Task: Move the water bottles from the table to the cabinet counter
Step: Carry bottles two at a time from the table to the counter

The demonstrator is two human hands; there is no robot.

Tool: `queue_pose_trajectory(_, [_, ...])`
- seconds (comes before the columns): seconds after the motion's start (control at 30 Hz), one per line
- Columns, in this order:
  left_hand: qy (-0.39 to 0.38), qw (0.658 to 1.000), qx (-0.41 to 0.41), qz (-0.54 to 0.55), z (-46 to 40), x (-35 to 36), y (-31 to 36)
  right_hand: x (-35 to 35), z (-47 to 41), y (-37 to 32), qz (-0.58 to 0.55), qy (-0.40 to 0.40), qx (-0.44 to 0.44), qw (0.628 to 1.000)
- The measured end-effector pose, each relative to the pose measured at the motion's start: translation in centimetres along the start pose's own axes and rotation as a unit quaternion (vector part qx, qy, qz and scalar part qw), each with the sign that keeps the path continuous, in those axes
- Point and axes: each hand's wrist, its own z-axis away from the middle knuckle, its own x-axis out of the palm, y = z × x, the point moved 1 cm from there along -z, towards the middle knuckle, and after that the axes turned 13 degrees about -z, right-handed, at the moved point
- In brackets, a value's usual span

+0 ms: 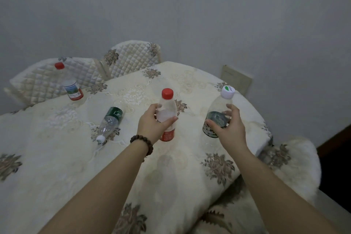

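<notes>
A red-capped bottle with a red label stands upright mid-table, and my left hand wraps around its middle. To its right a white-capped bottle with a dark green label stands near the table's right edge, with my right hand closed around its lower body. Another red-capped bottle stands at the far left of the table. A green-labelled bottle with a white cap lies on its side between that one and my left hand.
The table wears a cream floral cloth. Two quilted chair backs stand behind it at the back left. A fluffy white seat sits by the right edge. A grey wall rises close behind.
</notes>
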Motion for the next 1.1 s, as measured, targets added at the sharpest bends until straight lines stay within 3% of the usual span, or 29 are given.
queue_pose_trajectory(0.27, [-0.038,0.994,0.07,0.07,5.8,-1.6,5.5,-5.1,7.7,-3.9,0.027,0.091,-0.002,0.995])
queue_pose_trajectory(0.6, [-0.163,0.961,0.186,0.122,17.1,-1.1,10.6,-11.9,22.7,-7.2,0.062,0.262,0.001,0.963])
queue_pose_trajectory(0.83, [-0.305,0.906,0.265,0.128,29.1,2.1,13.4,-17.6,37.3,-6.7,0.091,0.401,0.047,0.911])
queue_pose_trajectory(1.1, [-0.453,0.8,0.374,0.118,47.1,5.3,16.0,-22.9,56.6,-7.0,0.116,0.576,0.124,0.8])
